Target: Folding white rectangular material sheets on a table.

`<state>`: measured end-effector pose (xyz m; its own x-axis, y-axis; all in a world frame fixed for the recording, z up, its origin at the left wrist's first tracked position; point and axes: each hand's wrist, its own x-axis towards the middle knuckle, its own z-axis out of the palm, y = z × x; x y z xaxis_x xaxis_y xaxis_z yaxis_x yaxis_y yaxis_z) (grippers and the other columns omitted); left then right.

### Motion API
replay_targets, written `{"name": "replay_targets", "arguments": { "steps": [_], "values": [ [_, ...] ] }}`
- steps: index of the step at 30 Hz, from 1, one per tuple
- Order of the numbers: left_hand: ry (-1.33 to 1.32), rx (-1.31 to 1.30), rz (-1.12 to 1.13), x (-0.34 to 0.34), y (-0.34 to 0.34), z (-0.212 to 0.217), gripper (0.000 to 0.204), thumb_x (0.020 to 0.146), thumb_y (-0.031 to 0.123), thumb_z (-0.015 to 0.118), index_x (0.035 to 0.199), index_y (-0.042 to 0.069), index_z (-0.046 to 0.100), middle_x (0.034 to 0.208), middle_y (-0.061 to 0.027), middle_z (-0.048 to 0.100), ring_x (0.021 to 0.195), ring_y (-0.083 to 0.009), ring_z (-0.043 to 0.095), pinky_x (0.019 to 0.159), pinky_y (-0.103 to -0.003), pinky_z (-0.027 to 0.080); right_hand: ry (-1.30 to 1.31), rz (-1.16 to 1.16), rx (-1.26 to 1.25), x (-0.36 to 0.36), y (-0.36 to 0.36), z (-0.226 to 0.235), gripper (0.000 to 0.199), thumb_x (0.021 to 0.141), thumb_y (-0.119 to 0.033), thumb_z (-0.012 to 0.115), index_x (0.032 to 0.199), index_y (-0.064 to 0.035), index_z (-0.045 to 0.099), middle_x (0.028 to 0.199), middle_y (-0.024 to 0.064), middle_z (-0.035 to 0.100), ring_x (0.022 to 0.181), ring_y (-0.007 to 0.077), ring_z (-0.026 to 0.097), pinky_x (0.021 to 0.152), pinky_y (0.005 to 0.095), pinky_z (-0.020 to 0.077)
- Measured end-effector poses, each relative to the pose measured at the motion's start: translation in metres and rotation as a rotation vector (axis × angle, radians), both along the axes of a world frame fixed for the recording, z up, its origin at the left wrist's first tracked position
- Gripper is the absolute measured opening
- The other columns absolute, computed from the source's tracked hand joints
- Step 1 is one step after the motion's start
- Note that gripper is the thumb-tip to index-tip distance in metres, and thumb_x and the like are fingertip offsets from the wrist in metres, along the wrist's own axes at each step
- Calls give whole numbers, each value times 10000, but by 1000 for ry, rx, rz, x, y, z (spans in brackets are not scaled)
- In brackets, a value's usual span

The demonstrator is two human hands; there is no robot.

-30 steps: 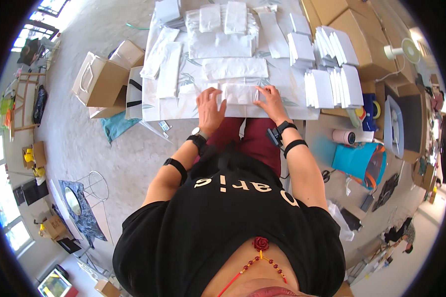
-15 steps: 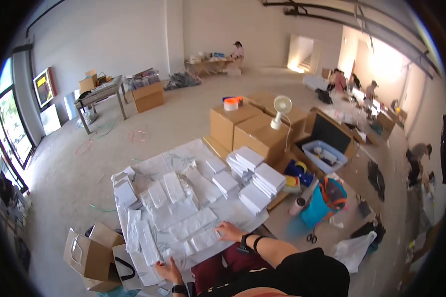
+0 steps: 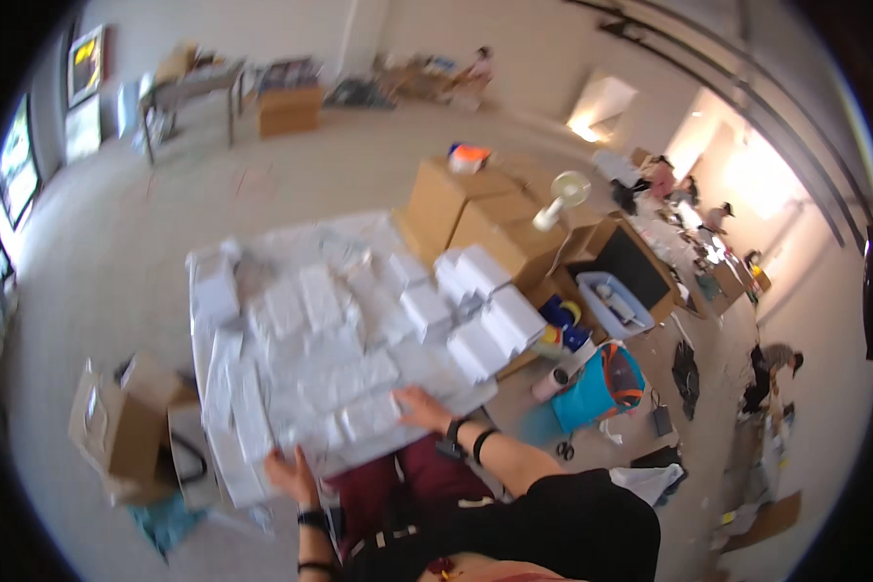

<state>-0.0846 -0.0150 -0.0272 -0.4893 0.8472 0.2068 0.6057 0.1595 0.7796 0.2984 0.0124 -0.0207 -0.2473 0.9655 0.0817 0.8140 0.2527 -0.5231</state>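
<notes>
My left hand (image 3: 291, 476) is at the near left edge of the cloth-covered table (image 3: 475, 396), thumb and fingers apart and nothing seen in it. Beside the right end of a near row of flat white packets (image 3: 364, 420), my right hand (image 3: 425, 409) has its fingers spread; whether they touch the packets is blurred. Another long white packet (image 3: 347, 382) lies just beyond. More slim packets (image 3: 252, 412) rest to the left, and two shorter ones (image 3: 320, 297) lie on a white sheet in the middle. Stacks of white boxes or pads (image 3: 480, 335) stand at the right.
Brown cartons (image 3: 500, 231) behind the table carry a small fan (image 3: 565, 199) and a tape roll (image 3: 468, 158). On the right are a blue bin (image 3: 613, 306), a turquoise bag (image 3: 601, 388) and scissors (image 3: 565, 450). Open cartons (image 3: 145, 436) stand left. Other people work far off.
The view has tilted and swung, blurring the picture, so the table appears further left and higher. Both hands stay at the near side of the table, the left with its fingers apart.
</notes>
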Motion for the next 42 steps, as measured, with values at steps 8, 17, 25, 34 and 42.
{"name": "replay_targets", "arguments": {
  "steps": [8, 17, 25, 34, 42],
  "values": [
    [-54, 17, -68, -5, 11, 15, 530, 802, 321, 843, 1177, 26, 613, 1082, -158, 634, 1047, -362, 594, 932, -469, 457, 237, -4, -4, -107, 21, 86, 331, 862, -74, 724, 1170, -35, 608, 1078, 160, 620, 1040, 345, 632, 902, 432, 524],
    [-118, -153, -41, -10, 8, 45, 458, 787, 273, 857, 1097, 12, 641, 1042, -159, 615, 944, -309, 606, 835, -423, 497, 190, 215, -120, -183, 18, 55, 202, 879, -9, 648, 1071, -23, 586, 1063, 183, 619, 1029, 383, 630, 882, 465, 530],
    [148, -148, -109, -10, 21, 37, 270, 844, 226, 799, 987, 30, 680, 1029, -141, 605, 952, -322, 605, 803, -417, 491, 145, 186, -106, -191, 18, 34, 156, 898, -33, 626, 1049, -15, 590, 1043, 200, 602, 1023, 408, 621, 897, 464, 530],
    [254, -76, -142, -18, 42, 56, 425, 776, 190, 812, 1158, 113, 642, 1215, -138, 559, 1175, -353, 501, 994, -511, 352, 184, 179, -72, -190, 18, 33, 140, 898, -28, 599, 1037, -10, 587, 1053, 210, 594, 1029, 397, 620, 904, 454, 530],
    [456, -210, -435, -28, 66, 49, 276, 783, 199, 787, 1002, 79, 671, 1131, -135, 616, 1108, -377, 547, 963, -510, 391, 196, 156, -75, -190, 16, 25, 212, 862, -12, 676, 1055, -24, 590, 1075, 188, 593, 1051, 398, 617, 916, 456, 523]
  ]
}}
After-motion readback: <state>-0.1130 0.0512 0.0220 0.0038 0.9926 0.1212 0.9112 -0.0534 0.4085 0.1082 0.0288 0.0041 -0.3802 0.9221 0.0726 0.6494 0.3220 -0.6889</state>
